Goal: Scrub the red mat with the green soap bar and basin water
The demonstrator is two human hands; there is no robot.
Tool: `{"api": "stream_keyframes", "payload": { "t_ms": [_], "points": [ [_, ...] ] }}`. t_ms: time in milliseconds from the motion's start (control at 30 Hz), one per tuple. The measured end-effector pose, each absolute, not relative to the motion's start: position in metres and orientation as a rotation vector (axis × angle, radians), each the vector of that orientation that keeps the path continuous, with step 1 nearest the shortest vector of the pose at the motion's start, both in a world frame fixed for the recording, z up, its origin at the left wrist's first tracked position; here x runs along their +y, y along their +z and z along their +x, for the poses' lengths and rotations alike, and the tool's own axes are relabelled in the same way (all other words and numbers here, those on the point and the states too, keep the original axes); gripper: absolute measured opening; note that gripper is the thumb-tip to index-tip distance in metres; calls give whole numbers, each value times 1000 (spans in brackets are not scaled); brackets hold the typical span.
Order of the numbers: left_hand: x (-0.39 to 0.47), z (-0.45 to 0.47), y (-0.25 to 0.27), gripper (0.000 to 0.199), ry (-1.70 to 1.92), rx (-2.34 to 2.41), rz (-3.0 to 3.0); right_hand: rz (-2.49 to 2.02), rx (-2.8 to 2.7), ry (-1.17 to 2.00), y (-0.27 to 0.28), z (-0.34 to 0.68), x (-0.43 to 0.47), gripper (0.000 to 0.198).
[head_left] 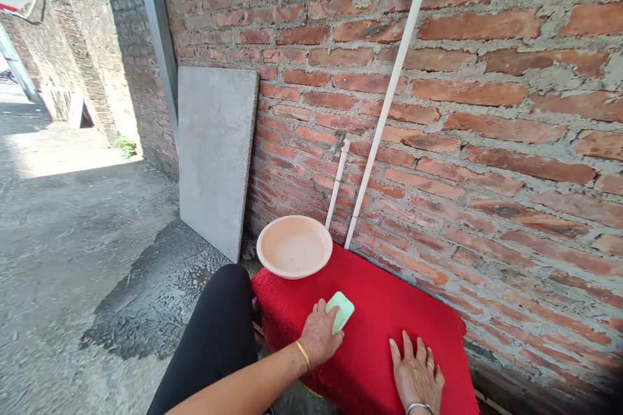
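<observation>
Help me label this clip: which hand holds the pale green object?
The left hand, wearing the gold bangle, holds the pale green object; the right hand, with the silver bangle, rests spread on the red cloth.

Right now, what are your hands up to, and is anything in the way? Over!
Left fingers holding pale-green block. Right fingers spread on red cloth. Pale basin beyond, touching neither.

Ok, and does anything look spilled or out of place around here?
Yes: a dark wet patch spreads over the grey concrete floor beside the leaning grey rectangular slab; the floor around it looks dry, perhaps water spilled. Also, the round pale-pink plastic basin sits at a corner of the red fuzzy cloth, seemingly overhanging.
</observation>
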State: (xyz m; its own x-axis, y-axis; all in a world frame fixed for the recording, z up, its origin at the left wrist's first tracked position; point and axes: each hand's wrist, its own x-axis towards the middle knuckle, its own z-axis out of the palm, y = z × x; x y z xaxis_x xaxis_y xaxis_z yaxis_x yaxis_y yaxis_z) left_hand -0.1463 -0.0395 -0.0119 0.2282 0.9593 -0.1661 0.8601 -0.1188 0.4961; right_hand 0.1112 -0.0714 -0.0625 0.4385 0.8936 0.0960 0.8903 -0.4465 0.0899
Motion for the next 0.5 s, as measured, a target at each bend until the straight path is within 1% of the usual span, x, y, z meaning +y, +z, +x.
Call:
{"api": "stream_keyframes", "payload": {
  "t_ms": [133,233,333,500],
  "points": [
    [-19,-182,-4,62,275,1929,1997,2636,1636,150,-56,109,-73,66],
    [-17,-187,-4,61,271,1978,1988,2625,1619,146,-53,107,-74,65],
    [-30,-168,-9,65,267,1902,1993,2625,1607,179,-55,107,-73,65],
    [-61,-124,-21,72,235,1564,2047,2627,1614,267,-63,110,-72,66]
  ]
}}
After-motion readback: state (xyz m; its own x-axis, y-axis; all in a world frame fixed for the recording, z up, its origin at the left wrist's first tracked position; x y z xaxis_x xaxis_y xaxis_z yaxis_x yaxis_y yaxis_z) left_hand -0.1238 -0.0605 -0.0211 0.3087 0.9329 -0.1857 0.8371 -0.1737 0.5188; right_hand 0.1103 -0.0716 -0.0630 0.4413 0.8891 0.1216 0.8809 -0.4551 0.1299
